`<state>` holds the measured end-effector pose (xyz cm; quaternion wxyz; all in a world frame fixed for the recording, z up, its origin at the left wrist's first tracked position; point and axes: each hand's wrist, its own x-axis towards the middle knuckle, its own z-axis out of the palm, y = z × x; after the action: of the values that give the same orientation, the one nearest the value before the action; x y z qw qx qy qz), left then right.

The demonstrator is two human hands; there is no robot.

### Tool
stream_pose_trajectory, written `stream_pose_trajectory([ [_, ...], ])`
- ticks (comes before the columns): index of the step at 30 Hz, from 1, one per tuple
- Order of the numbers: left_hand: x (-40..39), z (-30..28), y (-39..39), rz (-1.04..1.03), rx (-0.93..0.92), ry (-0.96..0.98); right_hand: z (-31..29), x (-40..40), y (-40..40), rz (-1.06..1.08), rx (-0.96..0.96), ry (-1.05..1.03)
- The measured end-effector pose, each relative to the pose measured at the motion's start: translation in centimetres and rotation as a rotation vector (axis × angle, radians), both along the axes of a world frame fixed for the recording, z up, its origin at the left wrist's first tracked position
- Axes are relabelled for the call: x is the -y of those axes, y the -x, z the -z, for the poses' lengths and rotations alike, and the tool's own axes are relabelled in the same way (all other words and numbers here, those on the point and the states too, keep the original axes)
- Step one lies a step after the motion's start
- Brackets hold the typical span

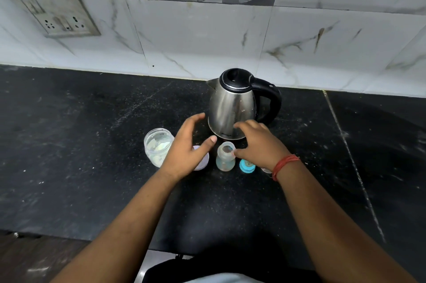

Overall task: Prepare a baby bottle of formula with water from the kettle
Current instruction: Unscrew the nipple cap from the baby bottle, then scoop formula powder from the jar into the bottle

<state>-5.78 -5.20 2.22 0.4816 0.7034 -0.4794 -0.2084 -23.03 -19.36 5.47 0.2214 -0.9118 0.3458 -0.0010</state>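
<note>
A small clear baby bottle (225,157) stands uncapped on the black counter (92,167), just in front of a steel kettle (232,107) with a black lid and handle. My right hand (258,142) hovers over the bottle's right side, its thumb touching the bottle's rim. My left hand (189,144) floats left of the bottle with fingers spread and relaxed, holding nothing, above a pale lid (202,162). An open glass jar (158,144) with white powder stands at the left. The bottle's blue cap ring (246,165) lies to its right.
A tiled wall (207,36) rises behind the kettle, with a socket plate (57,10) at upper left. The counter's front edge (115,240) runs near my body. A small pale object (267,170) peeks out under my right wrist.
</note>
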Motion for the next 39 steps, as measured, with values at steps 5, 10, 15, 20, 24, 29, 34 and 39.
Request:
stream_pose_trajectory([
  [5, -1.6, -1.6, -2.7, -0.08, 0.022, 0.036, -0.2, -2.6, -3.7, -0.074, 0.113, 0.026],
  [10, -4.8, -1.7, -5.6, -0.21, 0.038, 0.015, 0.5, -5.2, -7.4, -0.162, 0.112, -0.012],
  [15, -8.2, 0.4, -8.0, -0.269, -0.059, -0.072, 1.7, -7.8, -10.7, -0.207, 0.029, -0.087],
  [20, -9.4, 3.5, -9.8, -0.184, -0.005, -0.297, 3.2, -9.3, -12.4, -0.129, 0.055, -0.165],
  [24, -8.8, 4.5, -10.1, -0.026, -0.03, -0.295, 4.4, -9.8, -13.0, -0.027, 0.152, -0.263],
  [29, -7.8, 5.7, -9.8, -0.049, -0.041, -0.185, 4.8, -9.8, -12.9, -0.008, 0.167, -0.301],
  [34, -6.7, 5.9, -8.8, -0.039, 0.096, -0.092, 4.2, -8.6, -11.2, -0.019, 0.145, -0.34],
  [39, -7.1, 5.8, -8.6, -0.116, 0.243, -0.021, 3.2, -8.9, -10.2, 0.018, 0.383, -0.097],
])
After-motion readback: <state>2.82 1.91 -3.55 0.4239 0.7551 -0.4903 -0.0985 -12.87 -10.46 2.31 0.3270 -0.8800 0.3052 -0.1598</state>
